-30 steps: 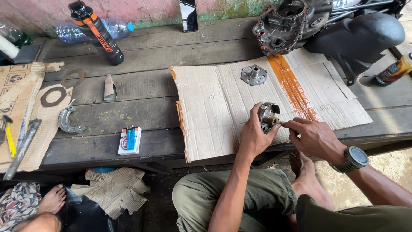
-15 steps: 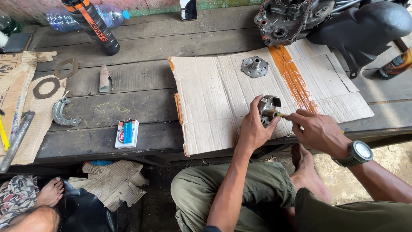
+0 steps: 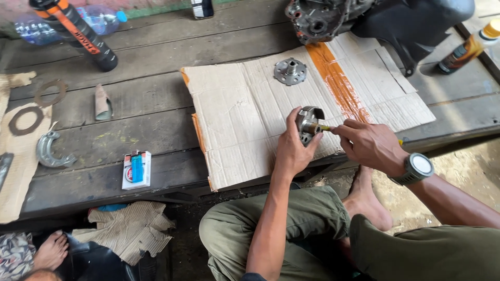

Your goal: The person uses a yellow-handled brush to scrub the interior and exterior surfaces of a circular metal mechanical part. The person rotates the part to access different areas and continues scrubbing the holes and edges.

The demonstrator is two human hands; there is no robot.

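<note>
The left hand (image 3: 292, 151) grips a round grey metal engine part with holes (image 3: 307, 125) above the flattened cardboard sheet (image 3: 234, 114) on the desk, while the right hand (image 3: 371, 145) pinches a slim yellow-tipped tool (image 3: 324, 127) against its centre, so the work looks unfinished, a flanged metal hub (image 3: 290, 71) lying untouched.

a repair workshop: engine casing (image 3: 323, 18), metal gaskets (image 3: 25, 120) and spray can (image 3: 73, 32) on planks.
</note>
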